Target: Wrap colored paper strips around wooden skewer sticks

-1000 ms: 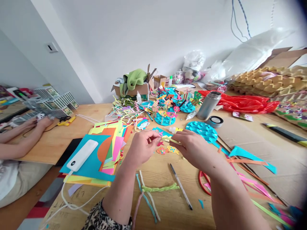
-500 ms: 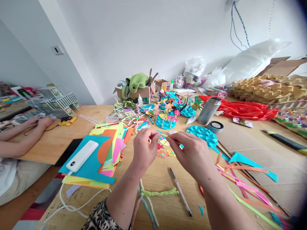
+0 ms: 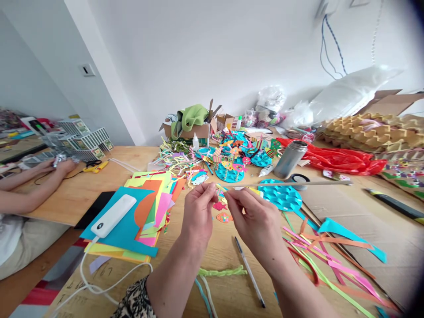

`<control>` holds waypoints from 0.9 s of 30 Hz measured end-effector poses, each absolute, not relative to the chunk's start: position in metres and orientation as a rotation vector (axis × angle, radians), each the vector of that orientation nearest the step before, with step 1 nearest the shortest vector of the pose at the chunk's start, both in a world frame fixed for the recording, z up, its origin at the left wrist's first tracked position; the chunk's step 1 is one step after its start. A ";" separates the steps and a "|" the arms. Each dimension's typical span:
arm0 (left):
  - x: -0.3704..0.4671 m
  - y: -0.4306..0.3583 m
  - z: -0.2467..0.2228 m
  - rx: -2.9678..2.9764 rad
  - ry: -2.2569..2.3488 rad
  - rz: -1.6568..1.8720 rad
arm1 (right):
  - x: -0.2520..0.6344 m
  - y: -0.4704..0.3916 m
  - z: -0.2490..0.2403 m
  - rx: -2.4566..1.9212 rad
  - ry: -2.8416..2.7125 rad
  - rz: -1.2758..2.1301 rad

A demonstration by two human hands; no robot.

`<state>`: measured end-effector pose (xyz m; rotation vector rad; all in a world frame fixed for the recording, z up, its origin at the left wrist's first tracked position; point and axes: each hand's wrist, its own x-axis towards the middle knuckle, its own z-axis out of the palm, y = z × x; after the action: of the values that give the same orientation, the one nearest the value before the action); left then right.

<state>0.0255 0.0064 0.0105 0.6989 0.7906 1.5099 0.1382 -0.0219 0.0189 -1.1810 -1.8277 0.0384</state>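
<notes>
My left hand (image 3: 198,212) is closed, thumb and forefinger pinching one end of a small pale-yellow strip (image 3: 221,187). On the other end of this strip, the fingertips of my right hand (image 3: 255,216) are pinched shut. Past my right knuckles runs a long thin brownish strip (image 3: 318,183); I cannot tell whether a hand holds it. Under the fingers lie paper fish, among them a red fish (image 3: 219,206) and an orange fish (image 3: 224,217). A pen (image 3: 249,271) and a green twisted cord (image 3: 225,271) rest below, nearer to me.
Coloured paper sheets (image 3: 149,238) with a white power bank (image 3: 113,215) lie at left. A metal bottle (image 3: 290,159) and a blue egg-tray disc (image 3: 281,196) stand beyond my right hand. Red-handled scissors (image 3: 309,265) lie by my right forearm. Another person's hands (image 3: 64,167) work far left.
Both hands have shifted slightly left and down, still pinching the yellow strip. The long brownish strip now shows to the right. Moving my right forearm has uncovered more of the red handle.
</notes>
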 end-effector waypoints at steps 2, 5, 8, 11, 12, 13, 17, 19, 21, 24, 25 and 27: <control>0.024 0.005 0.013 0.646 0.726 1.438 | 0.140 -0.021 0.019 -1.160 -1.804 0.072; 0.021 0.003 0.017 0.551 0.642 1.342 | 0.143 -0.021 0.020 -1.123 -1.772 0.125; 0.020 0.003 0.019 0.493 0.583 1.282 | 0.145 -0.019 0.022 -1.111 -1.753 0.151; 0.019 0.003 0.018 0.484 0.571 1.254 | 0.146 -0.017 0.022 -1.109 -1.730 0.192; 0.018 0.004 0.018 0.481 0.578 1.251 | 0.146 -0.017 0.021 -1.108 -1.719 0.214; 0.018 0.004 0.018 0.480 0.588 1.251 | 0.146 -0.016 0.020 -1.106 -1.703 0.243; 0.020 0.005 0.016 0.541 0.646 1.311 | 0.147 -0.014 0.019 -1.103 -1.616 0.425; 0.022 0.004 0.015 0.615 0.680 1.384 | 0.147 -0.012 0.020 -1.103 -1.562 0.562; 0.024 0.002 0.014 0.695 0.713 1.476 | 0.146 -0.011 0.021 -1.095 -1.490 0.699; 0.028 -0.001 0.012 0.794 0.749 1.607 | 0.141 -0.010 0.019 -1.037 -1.374 0.886; 0.029 -0.002 0.012 0.813 0.754 1.640 | 0.139 -0.010 0.017 -1.013 -1.343 0.942; 0.030 -0.003 0.011 0.824 0.752 1.670 | 0.137 -0.009 0.014 -0.979 -1.305 1.032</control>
<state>0.0300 -0.0029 0.0113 0.8238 0.7518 1.6704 0.1367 -0.0088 0.0138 -0.9795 -1.3051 1.0316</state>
